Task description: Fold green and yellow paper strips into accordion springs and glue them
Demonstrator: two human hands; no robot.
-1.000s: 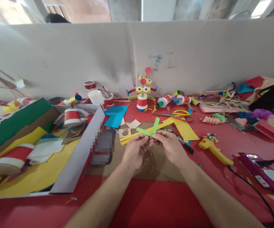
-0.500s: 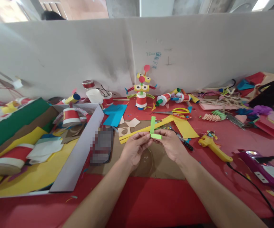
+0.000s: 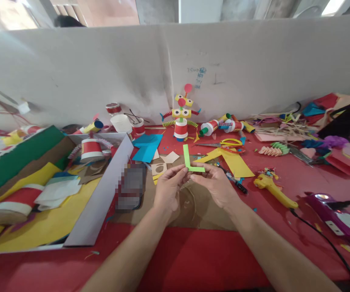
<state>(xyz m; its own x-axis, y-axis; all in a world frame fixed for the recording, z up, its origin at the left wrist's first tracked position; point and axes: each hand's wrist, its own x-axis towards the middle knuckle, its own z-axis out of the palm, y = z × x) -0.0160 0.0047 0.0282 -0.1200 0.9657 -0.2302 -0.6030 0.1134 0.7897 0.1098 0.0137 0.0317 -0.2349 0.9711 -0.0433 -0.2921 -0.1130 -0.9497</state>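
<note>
Two light green paper strips (image 3: 195, 169) meet in an L, one arm pointing away from me and the other to the right. My left hand (image 3: 170, 188) pinches their corner between thumb and fingers. At the right-hand arm, my right hand (image 3: 216, 184) has its fingers behind the paper and its thumb just below; the exact contact is partly hidden. Both hands hover above a brown cardboard sheet (image 3: 205, 215). Yellow paper pieces (image 3: 237, 162) lie beyond them. A paper-cup figure (image 3: 181, 129) with folded paper-spring arms stands upright against the grey partition.
On the left is an open box (image 3: 102, 198) of paper and cup pieces, beside a blurred-out dark object (image 3: 131, 186). Yellow-handled scissors (image 3: 229, 142), a pen (image 3: 235, 183), a yellow glue gun (image 3: 274, 190) and a purple power strip (image 3: 336, 213) lie to the right. Blue paper (image 3: 147, 147) lies behind.
The green strips have shifted slightly left and away from me, with more of the L showing. My right thumb has moved off the strip's face.
</note>
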